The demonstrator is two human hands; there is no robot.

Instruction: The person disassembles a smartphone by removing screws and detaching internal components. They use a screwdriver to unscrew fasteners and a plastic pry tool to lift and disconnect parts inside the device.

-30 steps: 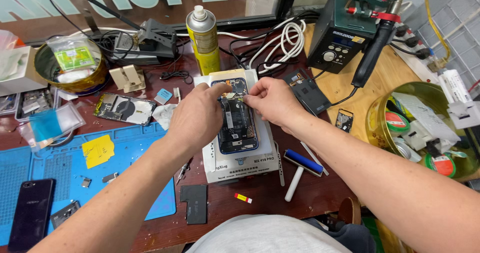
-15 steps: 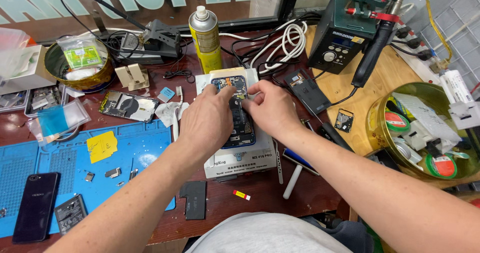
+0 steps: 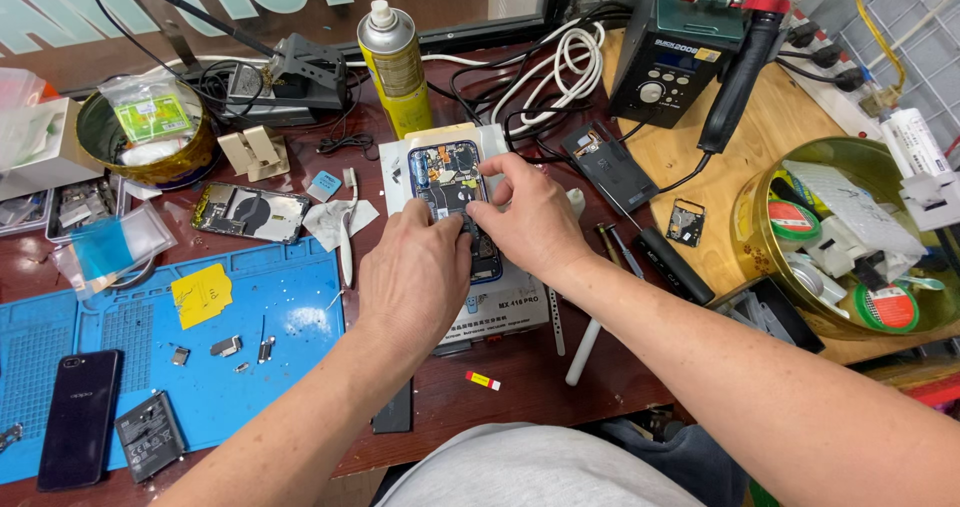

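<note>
An opened smartphone (image 3: 447, 181) with its back off lies on a white box-shaped heating pad (image 3: 500, 307) in the middle of the bench. My left hand (image 3: 418, 273) rests over the phone's lower half, fingertips on its inner parts. My right hand (image 3: 533, 217) comes in from the right, thumb and fingers pinching at something small near the phone's middle. What lies between the fingertips is hidden. Only the top of the phone shows.
A blue work mat (image 3: 150, 342) at left holds a dark phone (image 3: 78, 429), a battery (image 3: 148, 433), yellow sticky note (image 3: 201, 293) and small parts. A yellow spray can (image 3: 395, 59), cables, a soldering station (image 3: 672, 47), screwdrivers (image 3: 660, 260) and a round tin of tape rolls (image 3: 850, 257) surround the pad.
The view has drifted slightly; both hands have slid down a little along the phone, and more of its top end now shows.
</note>
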